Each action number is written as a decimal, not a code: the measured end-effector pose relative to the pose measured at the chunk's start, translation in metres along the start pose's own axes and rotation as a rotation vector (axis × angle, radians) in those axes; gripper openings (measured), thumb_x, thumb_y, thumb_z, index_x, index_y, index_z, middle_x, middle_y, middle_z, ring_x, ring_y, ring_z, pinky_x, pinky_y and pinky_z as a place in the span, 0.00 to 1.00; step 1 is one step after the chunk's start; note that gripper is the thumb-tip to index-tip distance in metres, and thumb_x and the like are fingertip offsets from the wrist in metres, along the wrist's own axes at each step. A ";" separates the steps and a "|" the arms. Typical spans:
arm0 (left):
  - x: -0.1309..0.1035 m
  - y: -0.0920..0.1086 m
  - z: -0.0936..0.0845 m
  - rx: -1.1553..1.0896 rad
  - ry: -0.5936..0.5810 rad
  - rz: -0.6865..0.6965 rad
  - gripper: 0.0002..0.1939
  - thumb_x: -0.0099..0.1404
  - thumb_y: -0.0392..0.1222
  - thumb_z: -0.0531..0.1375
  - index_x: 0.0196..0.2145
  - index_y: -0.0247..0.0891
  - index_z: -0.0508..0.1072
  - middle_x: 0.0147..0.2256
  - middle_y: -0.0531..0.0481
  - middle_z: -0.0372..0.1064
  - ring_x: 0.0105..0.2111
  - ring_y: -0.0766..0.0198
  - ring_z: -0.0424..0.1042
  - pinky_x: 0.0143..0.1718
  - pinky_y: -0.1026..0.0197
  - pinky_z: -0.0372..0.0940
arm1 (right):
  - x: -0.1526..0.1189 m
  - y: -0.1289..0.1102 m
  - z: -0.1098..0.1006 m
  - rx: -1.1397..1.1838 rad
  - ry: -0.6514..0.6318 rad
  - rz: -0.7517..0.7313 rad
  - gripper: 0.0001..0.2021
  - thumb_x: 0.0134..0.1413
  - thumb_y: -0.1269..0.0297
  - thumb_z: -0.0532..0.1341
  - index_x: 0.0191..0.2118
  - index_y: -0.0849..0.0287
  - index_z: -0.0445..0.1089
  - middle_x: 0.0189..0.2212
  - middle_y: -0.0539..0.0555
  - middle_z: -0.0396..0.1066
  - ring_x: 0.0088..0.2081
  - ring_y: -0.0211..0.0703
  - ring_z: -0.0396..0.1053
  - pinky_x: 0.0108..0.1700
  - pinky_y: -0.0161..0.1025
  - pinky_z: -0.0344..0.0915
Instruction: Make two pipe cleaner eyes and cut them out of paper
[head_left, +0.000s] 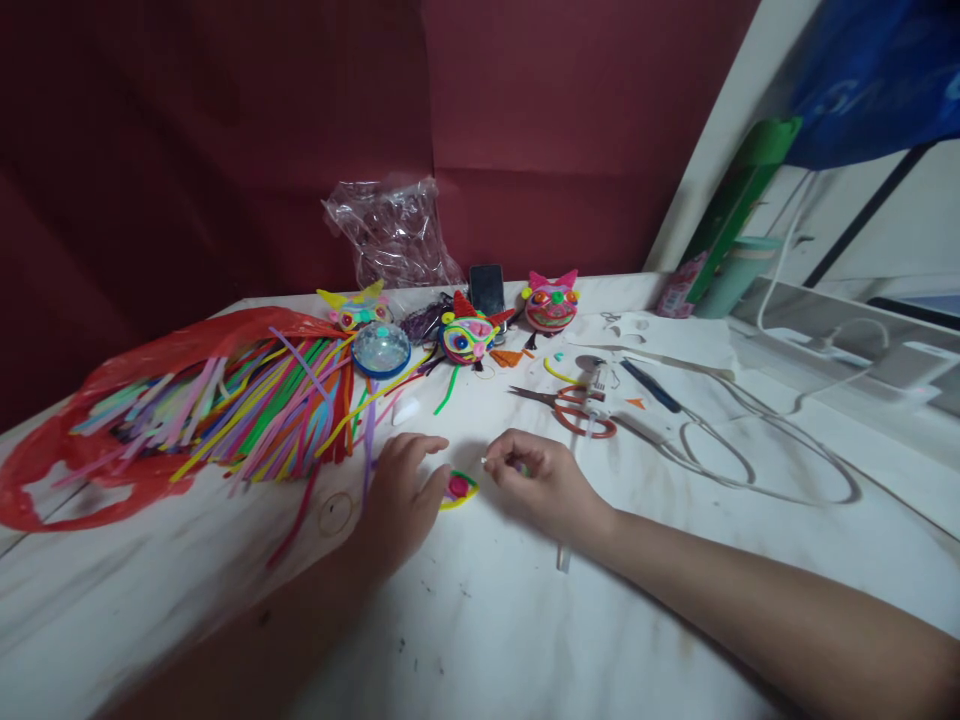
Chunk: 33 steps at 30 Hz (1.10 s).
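My left hand (pixel 405 492) rests at the middle of the white tabletop, thumb and forefinger apart, with nothing visible between them. Right beside its thumb lies a small flat piece with a pink coil (pixel 459 487), edged in yellow and green; whether the thumb touches it I cannot tell. My right hand (pixel 546 484) is closed in a pinch just to the right of that piece. A tiny white bit (pixel 484 461) shows at its fingertips. Behind my hands stand colourful animal heads: one with red ears (pixel 472 335), a pink one (pixel 551 303) and a yellow-eared one (pixel 358 308).
Many coloured fuzzy strips (pixel 262 410) lie in a red plastic bag (pixel 97 505) at left. A round blue-rimmed container (pixel 381 350) sits near them. Orange-handled scissors (pixel 574 408), a glue gun (pixel 600 385), a dark-handled tool (pixel 651 386) and cables (pixel 720 470) lie at right.
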<state>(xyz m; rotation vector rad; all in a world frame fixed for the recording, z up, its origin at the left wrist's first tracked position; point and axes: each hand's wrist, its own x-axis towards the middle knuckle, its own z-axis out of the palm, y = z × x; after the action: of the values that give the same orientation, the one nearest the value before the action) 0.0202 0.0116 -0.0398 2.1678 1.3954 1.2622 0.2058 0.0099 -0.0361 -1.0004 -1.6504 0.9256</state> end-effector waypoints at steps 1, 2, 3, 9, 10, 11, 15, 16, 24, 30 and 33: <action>-0.001 0.002 -0.002 -0.014 0.019 0.060 0.08 0.61 0.39 0.55 0.36 0.38 0.73 0.36 0.47 0.72 0.40 0.59 0.70 0.44 0.57 0.63 | -0.001 -0.001 0.000 -0.038 -0.001 -0.036 0.04 0.47 0.70 0.56 0.27 0.59 0.67 0.22 0.48 0.67 0.25 0.35 0.63 0.27 0.31 0.60; -0.002 0.005 -0.003 -0.032 0.001 0.093 0.07 0.62 0.39 0.54 0.33 0.39 0.73 0.34 0.48 0.72 0.38 0.60 0.70 0.42 0.58 0.63 | -0.002 -0.003 0.001 -0.084 -0.008 -0.080 0.04 0.47 0.71 0.56 0.27 0.59 0.67 0.22 0.48 0.67 0.25 0.35 0.63 0.27 0.31 0.60; -0.003 0.009 -0.004 -0.045 -0.029 0.101 0.07 0.62 0.39 0.55 0.31 0.39 0.72 0.31 0.49 0.71 0.35 0.62 0.71 0.40 0.60 0.64 | -0.003 -0.004 0.002 -0.129 -0.019 -0.129 0.04 0.47 0.72 0.56 0.26 0.59 0.66 0.22 0.48 0.66 0.25 0.35 0.64 0.27 0.31 0.60; -0.008 0.023 -0.006 -0.050 -0.094 -0.009 0.05 0.58 0.38 0.58 0.26 0.39 0.71 0.25 0.53 0.70 0.28 0.65 0.70 0.32 0.64 0.62 | -0.009 -0.010 0.007 -0.270 -0.095 -0.317 0.08 0.55 0.71 0.55 0.27 0.59 0.67 0.25 0.52 0.70 0.29 0.38 0.67 0.33 0.34 0.63; -0.007 0.024 -0.007 -0.057 -0.092 -0.023 0.05 0.58 0.38 0.57 0.25 0.39 0.71 0.25 0.53 0.70 0.28 0.65 0.70 0.32 0.64 0.62 | -0.009 -0.011 0.007 -0.265 -0.111 -0.316 0.08 0.56 0.72 0.55 0.28 0.59 0.68 0.26 0.53 0.71 0.30 0.38 0.68 0.34 0.34 0.64; -0.006 0.024 -0.007 -0.067 -0.094 -0.042 0.06 0.58 0.38 0.56 0.25 0.39 0.70 0.24 0.54 0.70 0.27 0.65 0.70 0.31 0.64 0.62 | -0.009 -0.012 0.007 -0.245 -0.123 -0.304 0.08 0.56 0.72 0.54 0.29 0.59 0.69 0.27 0.53 0.72 0.31 0.39 0.69 0.35 0.34 0.64; -0.003 0.023 -0.009 -0.173 -0.148 -0.150 0.08 0.60 0.41 0.54 0.26 0.39 0.69 0.24 0.54 0.70 0.27 0.65 0.70 0.30 0.64 0.62 | -0.008 -0.012 0.010 -0.092 -0.145 -0.144 0.09 0.55 0.73 0.55 0.30 0.59 0.72 0.28 0.52 0.75 0.32 0.38 0.71 0.35 0.33 0.66; -0.002 0.023 -0.009 -0.204 -0.160 -0.172 0.09 0.60 0.42 0.53 0.26 0.38 0.70 0.24 0.53 0.71 0.27 0.64 0.70 0.31 0.64 0.62 | -0.008 -0.011 0.011 -0.056 -0.150 -0.096 0.09 0.54 0.72 0.55 0.30 0.59 0.73 0.28 0.52 0.75 0.31 0.38 0.72 0.35 0.33 0.66; 0.000 0.022 -0.008 -0.302 -0.178 -0.265 0.13 0.61 0.46 0.53 0.27 0.38 0.72 0.25 0.51 0.73 0.29 0.63 0.70 0.33 0.62 0.63 | -0.005 -0.002 0.014 0.090 -0.133 0.093 0.08 0.52 0.68 0.57 0.29 0.62 0.73 0.26 0.52 0.74 0.28 0.37 0.70 0.31 0.33 0.64; -0.001 0.011 -0.005 -0.471 -0.225 -0.311 0.15 0.64 0.48 0.52 0.23 0.39 0.65 0.22 0.54 0.62 0.25 0.65 0.63 0.30 0.62 0.59 | -0.006 -0.002 0.009 -0.094 -0.054 0.010 0.07 0.49 0.71 0.56 0.30 0.60 0.71 0.23 0.49 0.70 0.26 0.36 0.66 0.28 0.31 0.61; -0.001 0.008 -0.004 -0.523 -0.234 -0.297 0.18 0.67 0.49 0.48 0.21 0.40 0.59 0.20 0.56 0.56 0.23 0.67 0.58 0.28 0.62 0.57 | -0.005 -0.003 0.006 -0.110 -0.052 -0.028 0.06 0.50 0.71 0.55 0.29 0.60 0.70 0.24 0.49 0.70 0.26 0.36 0.65 0.29 0.31 0.61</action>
<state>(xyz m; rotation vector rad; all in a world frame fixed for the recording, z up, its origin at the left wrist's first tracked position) 0.0216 0.0054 -0.0327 1.6269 1.0897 1.0715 0.2005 0.0037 -0.0366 -1.0319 -1.7709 0.8565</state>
